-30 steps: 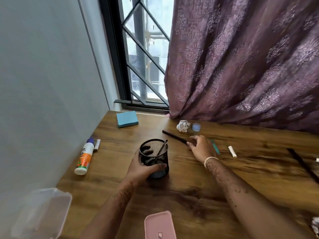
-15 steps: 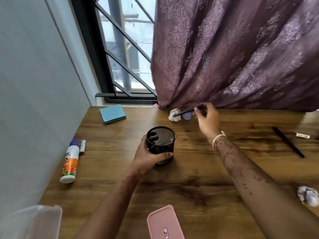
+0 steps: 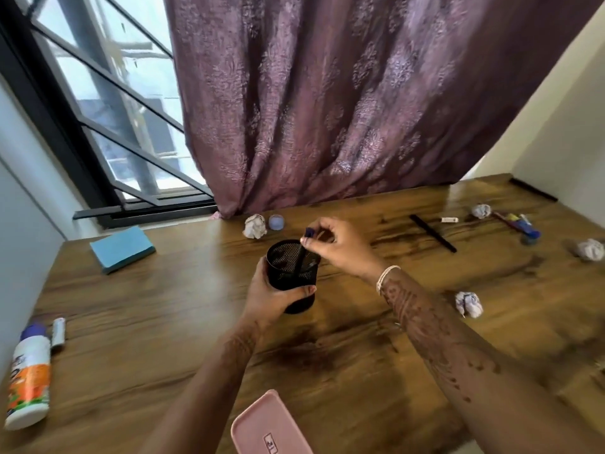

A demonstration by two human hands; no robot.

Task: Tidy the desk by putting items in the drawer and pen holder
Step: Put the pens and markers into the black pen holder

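Note:
A black mesh pen holder (image 3: 291, 270) stands on the wooden desk (image 3: 157, 309) near the middle, and my left hand (image 3: 271, 298) is wrapped around its near side. My right hand (image 3: 340, 245) pinches the top of a dark pen (image 3: 302, 253) whose lower end is inside the holder. Another black pen (image 3: 432, 233) lies on the desk to the right. Several pens and markers (image 3: 519, 224) lie at the far right.
Crumpled paper balls (image 3: 254, 226) (image 3: 468, 303) (image 3: 591, 250) (image 3: 481, 211) lie about. A small blue cap (image 3: 276, 221), a blue sticky-note pad (image 3: 121, 249), a glue bottle (image 3: 29, 376), a small white tube (image 3: 58, 330) and a pink case (image 3: 271, 427) are on the desk. A curtain hangs behind.
My right hand picked the dark pen off the desk, carried it over, and now has its tip down in the holder. My left hand stayed on the holder. The view swung right.

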